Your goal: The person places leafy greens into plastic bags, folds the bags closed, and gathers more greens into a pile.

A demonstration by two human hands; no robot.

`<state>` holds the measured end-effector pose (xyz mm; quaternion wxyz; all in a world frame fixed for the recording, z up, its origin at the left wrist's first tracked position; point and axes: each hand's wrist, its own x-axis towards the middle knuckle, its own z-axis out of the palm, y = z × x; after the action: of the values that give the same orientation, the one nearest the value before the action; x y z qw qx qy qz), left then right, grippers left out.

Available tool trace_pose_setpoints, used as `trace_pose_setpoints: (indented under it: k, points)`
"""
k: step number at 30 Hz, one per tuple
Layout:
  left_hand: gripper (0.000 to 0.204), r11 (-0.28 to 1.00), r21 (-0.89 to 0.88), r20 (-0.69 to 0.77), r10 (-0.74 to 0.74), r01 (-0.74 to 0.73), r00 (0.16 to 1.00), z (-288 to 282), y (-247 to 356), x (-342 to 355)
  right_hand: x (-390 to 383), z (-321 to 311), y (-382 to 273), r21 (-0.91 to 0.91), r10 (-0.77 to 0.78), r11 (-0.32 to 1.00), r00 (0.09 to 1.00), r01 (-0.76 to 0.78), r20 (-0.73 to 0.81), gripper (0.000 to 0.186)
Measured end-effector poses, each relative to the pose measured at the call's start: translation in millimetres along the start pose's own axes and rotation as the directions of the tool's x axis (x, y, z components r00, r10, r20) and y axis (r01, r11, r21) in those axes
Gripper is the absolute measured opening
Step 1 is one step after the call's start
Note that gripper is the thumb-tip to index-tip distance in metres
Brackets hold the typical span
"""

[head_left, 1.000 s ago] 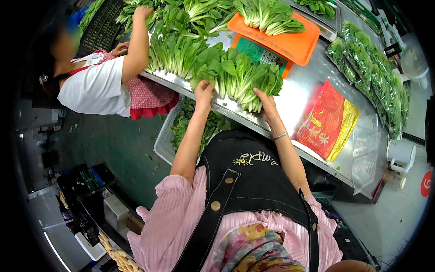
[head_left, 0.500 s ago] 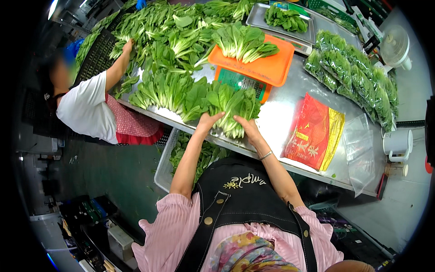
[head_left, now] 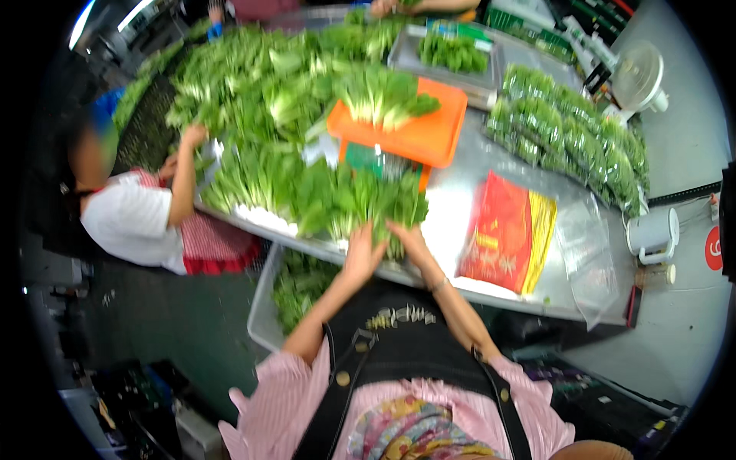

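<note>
A bunch of leafy greens (head_left: 389, 201) lies at the near edge of the metal table, its pale stem ends toward me. My left hand (head_left: 363, 254) is at the left side of the stems, and my right hand (head_left: 412, 247) reaches in from the right. Together they grip the bunch between them; motion blur softens the fingers. Beside it on the left, a row of more greens (head_left: 264, 180) runs along the table edge. Just beyond stands a scale with an orange tray (head_left: 443, 130), which carries another loose bunch (head_left: 383, 96).
A large heap of greens (head_left: 253, 84) covers the far left. Right of me lie a red and yellow bag (head_left: 498, 238), clear plastic bags (head_left: 586, 261) and bagged greens (head_left: 567, 130). A white crate (head_left: 263, 310) of greens stands below the table. A co-worker (head_left: 142, 222) works at left.
The view has shifted, with the table sitting slightly lower and farther left. Both my hands have moved nearer the stem ends. The co-worker's second hand now shows, and other people's arms appear at the far side.
</note>
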<state>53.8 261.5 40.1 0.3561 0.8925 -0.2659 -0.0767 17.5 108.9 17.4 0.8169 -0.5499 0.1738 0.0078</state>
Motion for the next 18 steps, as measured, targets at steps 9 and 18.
trace_pose_setpoints:
  k: [9, 18]
  points:
    - [0.07, 0.935, -0.306, 0.156, -0.134, 0.177, 0.979, 11, 18, -7, -31, -9, -14, 0.115, -0.055, 0.991, 0.99, 0.07, -0.134, 0.046]
    - [0.046, 0.891, -0.442, 0.159, -0.031, 0.099, 0.987, 28, 24, 6, -61, -27, -16, 0.141, -0.042, 0.987, 0.972, 0.076, -0.232, 0.047]
